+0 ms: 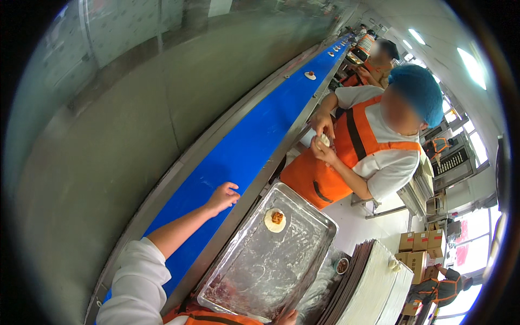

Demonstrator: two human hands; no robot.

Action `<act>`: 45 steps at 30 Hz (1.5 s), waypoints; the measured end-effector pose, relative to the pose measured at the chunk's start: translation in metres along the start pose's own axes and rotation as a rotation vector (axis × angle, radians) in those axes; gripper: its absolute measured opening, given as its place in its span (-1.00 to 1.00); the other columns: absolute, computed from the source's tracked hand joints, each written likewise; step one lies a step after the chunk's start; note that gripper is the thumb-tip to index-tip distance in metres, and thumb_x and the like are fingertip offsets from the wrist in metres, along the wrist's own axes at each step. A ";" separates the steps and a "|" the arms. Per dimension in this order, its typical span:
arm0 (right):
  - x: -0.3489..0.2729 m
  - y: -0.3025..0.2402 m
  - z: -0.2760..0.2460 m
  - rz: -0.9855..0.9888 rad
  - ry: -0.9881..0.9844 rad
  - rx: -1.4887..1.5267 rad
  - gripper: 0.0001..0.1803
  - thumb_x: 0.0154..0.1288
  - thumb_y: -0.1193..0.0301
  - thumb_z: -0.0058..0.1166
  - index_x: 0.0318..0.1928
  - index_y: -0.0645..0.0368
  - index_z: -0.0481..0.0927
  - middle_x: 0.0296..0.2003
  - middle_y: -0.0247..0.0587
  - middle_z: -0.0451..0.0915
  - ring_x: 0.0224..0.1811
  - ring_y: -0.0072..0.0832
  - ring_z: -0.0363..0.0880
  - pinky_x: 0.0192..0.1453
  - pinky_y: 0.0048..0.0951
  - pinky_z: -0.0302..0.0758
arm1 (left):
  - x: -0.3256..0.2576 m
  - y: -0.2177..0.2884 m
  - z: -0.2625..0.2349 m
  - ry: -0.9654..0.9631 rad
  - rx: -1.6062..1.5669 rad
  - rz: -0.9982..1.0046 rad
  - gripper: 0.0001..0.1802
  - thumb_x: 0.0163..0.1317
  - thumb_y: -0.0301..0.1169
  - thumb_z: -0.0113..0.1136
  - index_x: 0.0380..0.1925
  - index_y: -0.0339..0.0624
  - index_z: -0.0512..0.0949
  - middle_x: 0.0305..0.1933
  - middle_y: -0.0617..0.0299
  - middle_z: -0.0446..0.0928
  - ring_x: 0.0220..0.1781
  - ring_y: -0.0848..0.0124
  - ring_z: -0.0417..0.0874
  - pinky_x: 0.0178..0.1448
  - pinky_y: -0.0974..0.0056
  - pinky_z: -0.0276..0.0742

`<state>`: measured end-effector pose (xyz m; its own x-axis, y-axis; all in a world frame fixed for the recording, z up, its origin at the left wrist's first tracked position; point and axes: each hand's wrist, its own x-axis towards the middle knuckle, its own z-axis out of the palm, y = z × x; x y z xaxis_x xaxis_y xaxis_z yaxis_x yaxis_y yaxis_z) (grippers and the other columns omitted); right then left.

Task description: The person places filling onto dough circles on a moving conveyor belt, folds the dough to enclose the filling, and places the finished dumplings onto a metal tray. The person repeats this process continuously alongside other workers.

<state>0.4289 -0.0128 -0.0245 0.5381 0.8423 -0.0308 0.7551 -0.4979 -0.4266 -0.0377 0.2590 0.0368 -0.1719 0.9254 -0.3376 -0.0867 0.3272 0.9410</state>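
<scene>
Dough circle (272, 228) on a shiny tray (260, 271)

The dough circle lies near the tray's far end, with orange-brown filling (277, 218) on top. My left hand (222, 198) is over the blue belt (246, 132), its fingers half bent and loose. My right hand (290, 318) is by the tray's near corner, mostly hidden, so I can't tell its grip. Past the tray, a co-worker (387, 168) in an orange apron (309, 176) holds white dough (324, 140).

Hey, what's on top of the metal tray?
The metal tray bears one round dough wrapper topped with orange-brown filling, plus whitish smears. The surface beneath the wrapper is covered.
</scene>
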 end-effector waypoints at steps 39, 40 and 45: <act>0.003 0.006 -0.007 0.426 -0.370 0.021 -0.46 0.27 -0.03 -0.29 -0.01 0.15 0.38 -0.29 -0.03 0.57 -0.31 -0.18 0.53 -0.25 -0.24 0.42 | 0.259 0.129 0.032 0.094 -0.125 -0.165 -0.28 0.13 -0.08 0.07 0.16 -0.30 0.15 0.16 -0.12 0.24 0.10 0.08 0.35 0.07 0.08 0.41; 0.003 0.008 -0.005 0.441 -0.369 0.038 -0.46 0.28 -0.03 -0.29 0.00 0.15 0.38 -0.29 -0.03 0.57 -0.30 -0.17 0.53 -0.24 -0.23 0.41 | 0.261 0.129 0.033 0.098 -0.123 -0.158 -0.28 0.13 -0.07 0.07 0.17 -0.30 0.15 0.16 -0.13 0.23 0.11 0.08 0.34 0.07 0.08 0.40; -0.004 0.029 0.007 0.435 -0.315 0.038 -0.45 0.29 -0.02 -0.31 0.04 0.16 0.35 -0.27 0.01 0.56 -0.28 -0.08 0.51 -0.20 -0.18 0.40 | 0.273 0.134 0.028 0.061 -0.038 -0.086 -0.21 0.10 0.01 0.06 0.19 -0.30 0.11 0.19 -0.16 0.19 0.18 0.05 0.27 0.16 0.06 0.30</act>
<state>0.4464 -0.0291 -0.0435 0.6554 0.5839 -0.4790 0.4701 -0.8118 -0.3464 -0.0682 0.5604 0.0711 -0.2213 0.8805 -0.4192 -0.1409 0.3965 0.9072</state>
